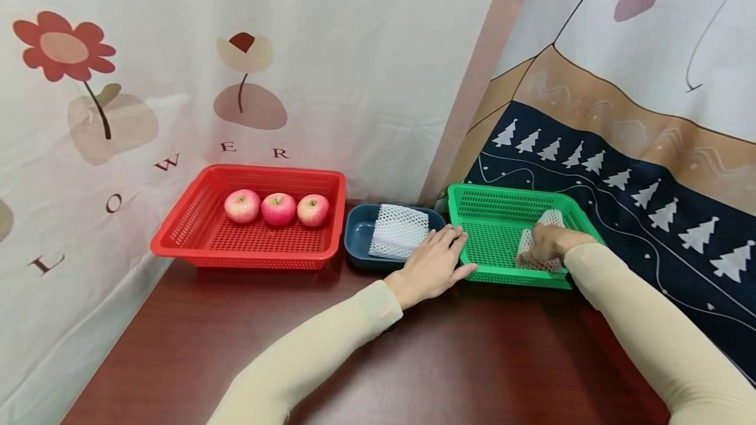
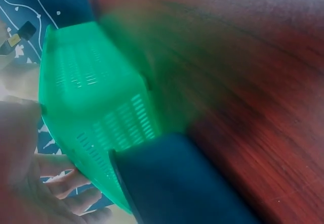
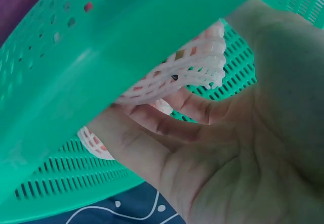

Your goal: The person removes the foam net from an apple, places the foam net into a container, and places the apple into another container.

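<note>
Inside the green basket [image 1: 490, 241], my right hand [image 1: 546, 243] reaches down and grips an apple in a white foam net [image 3: 177, 72], with red and yellowish skin showing through the mesh. A second piece of white netting [image 3: 96, 144] shows beyond my fingers in the right wrist view. My left hand [image 1: 431, 264] lies with its fingers extended at the left rim of the green basket, thumb apart. It overlaps the right end of the dark blue tray [image 1: 360, 231], where flat white foam nets [image 1: 398, 231] lie.
A red basket [image 1: 248, 261] at the left holds three bare apples [image 1: 278, 209] in a row. All the containers stand along the back of the dark red-brown table [image 1: 472, 359]. Printed curtains [image 1: 366, 71] hang right behind them and on the right side.
</note>
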A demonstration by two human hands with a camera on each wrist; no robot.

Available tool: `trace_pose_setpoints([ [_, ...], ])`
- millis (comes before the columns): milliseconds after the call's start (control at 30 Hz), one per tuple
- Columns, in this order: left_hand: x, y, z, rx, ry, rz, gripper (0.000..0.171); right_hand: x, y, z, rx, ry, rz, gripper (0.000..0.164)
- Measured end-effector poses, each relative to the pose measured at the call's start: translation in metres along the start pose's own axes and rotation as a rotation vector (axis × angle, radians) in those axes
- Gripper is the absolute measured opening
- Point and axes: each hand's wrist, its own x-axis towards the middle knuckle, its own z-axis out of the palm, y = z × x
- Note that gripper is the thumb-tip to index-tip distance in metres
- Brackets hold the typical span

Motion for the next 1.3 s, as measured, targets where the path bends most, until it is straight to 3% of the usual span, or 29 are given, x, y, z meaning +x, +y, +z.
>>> trace_pose_setpoints([
  [233, 0.0, 0.0, 0.0, -0.001, -0.004, 0.002, 0.076, 0.002, -0.003, 0.002, -0.029, 0.018, -0.01, 0.11],
  [467, 0.001, 0.001, 0.001, 0.002, 0.0, 0.008, 0.076, 0.003, -0.003, 0.003, -0.027, 0.032, -0.027, 0.122],
  [800, 0.0, 0.001, 0.004, 0.027, 0.017, -0.011, 0.075, 0.006, -0.002, 0.003, 0.122, 0.024, -0.083, 0.112],
  [1067, -0.001, 0.002, 0.006, 0.068, 0.032, -0.017, 0.075, 0.002, -0.008, 0.0, 0.048, 0.172, -0.185, 0.079],
  [1300, -0.001, 0.001, 0.007, 0.07, 0.04, -0.027, 0.075, -0.002, -0.018, 0.001, 0.078, 0.29, -0.211, 0.088],
])
